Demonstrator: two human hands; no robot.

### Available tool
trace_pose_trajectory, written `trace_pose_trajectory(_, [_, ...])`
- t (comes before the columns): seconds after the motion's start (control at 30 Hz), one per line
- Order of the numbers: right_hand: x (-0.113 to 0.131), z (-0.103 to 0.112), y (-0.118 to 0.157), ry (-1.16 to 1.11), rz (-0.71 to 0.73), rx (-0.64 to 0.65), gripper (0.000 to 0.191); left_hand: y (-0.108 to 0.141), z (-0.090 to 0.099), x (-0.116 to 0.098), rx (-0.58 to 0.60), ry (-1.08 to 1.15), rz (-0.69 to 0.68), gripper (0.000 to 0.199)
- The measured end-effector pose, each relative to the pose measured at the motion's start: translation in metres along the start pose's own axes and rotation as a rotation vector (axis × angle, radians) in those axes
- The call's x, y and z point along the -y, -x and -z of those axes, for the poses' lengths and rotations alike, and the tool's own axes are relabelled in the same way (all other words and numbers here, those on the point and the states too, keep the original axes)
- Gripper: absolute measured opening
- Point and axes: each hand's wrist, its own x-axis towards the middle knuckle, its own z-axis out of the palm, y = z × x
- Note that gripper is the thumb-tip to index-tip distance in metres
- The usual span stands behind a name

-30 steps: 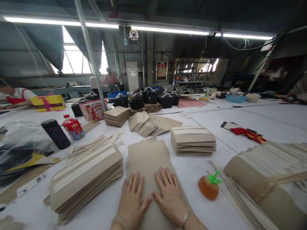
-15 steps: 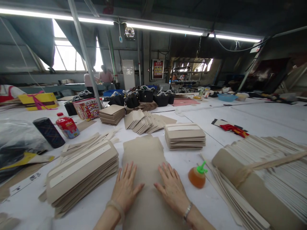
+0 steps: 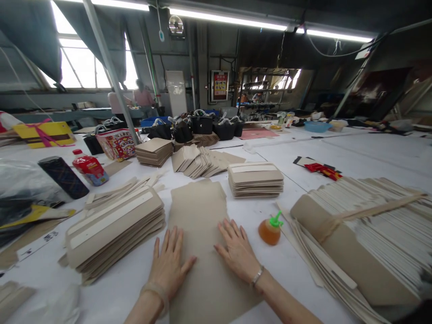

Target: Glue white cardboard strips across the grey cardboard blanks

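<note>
Cardboard (image 3: 198, 216) lies under your left hand (image 3: 168, 266) and right hand (image 3: 239, 253), splayed and apart. Each straddles an edge, seemingly to steady it.

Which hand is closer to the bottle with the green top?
Right. The right hand lies on the brown card, left of the bottle; the left hand is farther away, at the card's left edge.

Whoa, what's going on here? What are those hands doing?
Someone's left hand lies flat over the left edge of a long tan cardboard sheet, and the right hand lies over its right edge, fingers spread. A cardboard stack sits to the left. To the right is a bottle of amber liquid with a green nozzle, which neither hand touches.
</note>
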Motion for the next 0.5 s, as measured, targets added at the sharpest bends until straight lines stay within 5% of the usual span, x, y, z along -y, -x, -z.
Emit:
trace_pose_trajectory(0.13, [-0.020, -0.006, 0.045, 0.037, -0.036, -0.032, 0.065, 0.042, 0.004, -0.006, 0.061, 0.034, -0.060, 0.072])
trace_pose_trajectory(0.27, [-0.036, -0.028, 0.081, 0.104, -0.026, -0.077, 0.063, 0.069, -0.026, -0.001, 0.044, 0.036, 0.016, 0.078])
trace_pose_trajectory(0.4, [-0.043, -0.046, 0.088, 0.178, 0.034, -0.187, 0.061, 0.077, -0.058, 0.006, -0.036, 0.013, 0.034, 0.075])
trace_pose_trajectory(0.5, [-0.046, -0.055, 0.089, 0.240, 0.126, -0.282, 0.064, 0.081, -0.065, 0.004, -0.098, -0.009, 0.027, 0.073])
